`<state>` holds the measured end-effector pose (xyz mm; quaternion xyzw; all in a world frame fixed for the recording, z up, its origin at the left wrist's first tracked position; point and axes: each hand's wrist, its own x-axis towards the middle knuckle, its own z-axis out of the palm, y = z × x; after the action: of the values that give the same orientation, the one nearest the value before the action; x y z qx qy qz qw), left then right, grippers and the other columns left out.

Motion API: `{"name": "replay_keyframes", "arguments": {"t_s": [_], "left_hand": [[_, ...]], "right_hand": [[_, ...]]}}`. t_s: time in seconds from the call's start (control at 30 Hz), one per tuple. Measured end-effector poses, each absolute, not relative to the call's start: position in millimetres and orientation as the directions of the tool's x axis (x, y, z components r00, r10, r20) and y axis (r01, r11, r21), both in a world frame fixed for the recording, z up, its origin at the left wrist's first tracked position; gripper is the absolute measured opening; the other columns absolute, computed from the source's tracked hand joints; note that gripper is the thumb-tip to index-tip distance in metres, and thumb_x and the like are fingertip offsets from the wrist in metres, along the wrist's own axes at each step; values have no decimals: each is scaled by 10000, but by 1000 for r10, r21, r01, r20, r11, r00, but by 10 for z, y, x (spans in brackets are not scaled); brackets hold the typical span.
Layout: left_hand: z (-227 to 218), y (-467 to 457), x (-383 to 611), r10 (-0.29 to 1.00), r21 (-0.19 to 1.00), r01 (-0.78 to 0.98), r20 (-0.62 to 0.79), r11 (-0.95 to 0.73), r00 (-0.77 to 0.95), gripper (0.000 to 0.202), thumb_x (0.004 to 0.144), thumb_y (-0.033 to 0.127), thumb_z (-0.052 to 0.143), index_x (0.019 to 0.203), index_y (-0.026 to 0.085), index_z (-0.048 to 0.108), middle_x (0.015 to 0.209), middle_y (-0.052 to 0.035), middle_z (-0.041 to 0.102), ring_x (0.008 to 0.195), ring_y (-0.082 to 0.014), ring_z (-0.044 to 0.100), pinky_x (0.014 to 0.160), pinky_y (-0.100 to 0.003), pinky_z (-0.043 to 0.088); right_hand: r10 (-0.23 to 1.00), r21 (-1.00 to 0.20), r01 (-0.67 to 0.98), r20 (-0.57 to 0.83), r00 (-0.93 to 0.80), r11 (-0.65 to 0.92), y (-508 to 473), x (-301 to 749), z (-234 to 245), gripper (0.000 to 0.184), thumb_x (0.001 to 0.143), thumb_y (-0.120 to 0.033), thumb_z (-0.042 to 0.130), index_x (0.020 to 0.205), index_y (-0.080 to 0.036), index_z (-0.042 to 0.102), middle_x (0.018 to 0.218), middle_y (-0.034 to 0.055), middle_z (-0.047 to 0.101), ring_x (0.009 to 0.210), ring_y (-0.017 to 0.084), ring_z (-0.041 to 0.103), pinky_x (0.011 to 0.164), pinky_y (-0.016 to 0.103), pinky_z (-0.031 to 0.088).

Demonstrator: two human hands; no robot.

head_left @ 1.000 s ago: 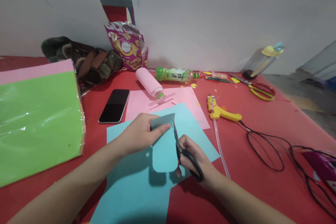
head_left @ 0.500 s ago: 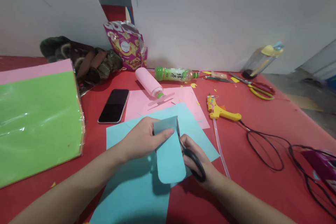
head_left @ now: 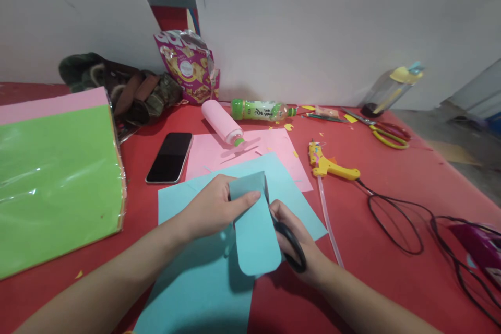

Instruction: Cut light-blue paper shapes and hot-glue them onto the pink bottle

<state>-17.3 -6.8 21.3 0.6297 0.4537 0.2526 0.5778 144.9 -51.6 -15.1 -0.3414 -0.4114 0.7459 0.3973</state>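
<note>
My left hand (head_left: 213,206) pinches the top of a small light blue paper piece (head_left: 254,229) with a rounded lower end, holding it above a large light blue sheet (head_left: 195,276) on the red table (head_left: 391,209). Black-handled scissors (head_left: 291,248) are gripped in my right hand (head_left: 291,229), just right of the piece. The blades run up along the piece's right edge and are mostly hidden behind it.
A pink sheet (head_left: 274,146), a pink tube (head_left: 223,121), a green bottle (head_left: 260,110) and a phone (head_left: 170,156) lie beyond. A yellow glue gun (head_left: 326,164) with black cable (head_left: 395,224), yellow scissors (head_left: 387,133) sit right. Wrapped green paper (head_left: 55,177) lies left.
The cut blue piece has swung slightly to the right and lower, and the scissors have closed in along its right edge. My left hand shifted a little right.
</note>
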Motion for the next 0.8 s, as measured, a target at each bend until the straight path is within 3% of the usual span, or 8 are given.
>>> {"name": "replay_keyframes", "arguments": {"t_s": [0.3,0.8], "left_hand": [[228,-65,-168,841,964,229,-235,136,487,265,764,349,481,647,131,574,567,-19,625,490,-139,571,437,-214,429],[206,-54,-171,834,966,179,-254,188,491,247,762,341,503,655,126,559,592,-17,631,490,-131,579,433,-203,437]], "right_hand": [[864,-898,-296,-156,-478,-326,-524,1453,-127,375,674,-497,613,706,-217,366,545,-64,450,447,75,445,447,194,338],[853,-912,-308,-79,-517,-271,-524,1466,-152,378,711,-499,581,733,-210,338,536,-64,462,447,73,458,431,188,351]]}}
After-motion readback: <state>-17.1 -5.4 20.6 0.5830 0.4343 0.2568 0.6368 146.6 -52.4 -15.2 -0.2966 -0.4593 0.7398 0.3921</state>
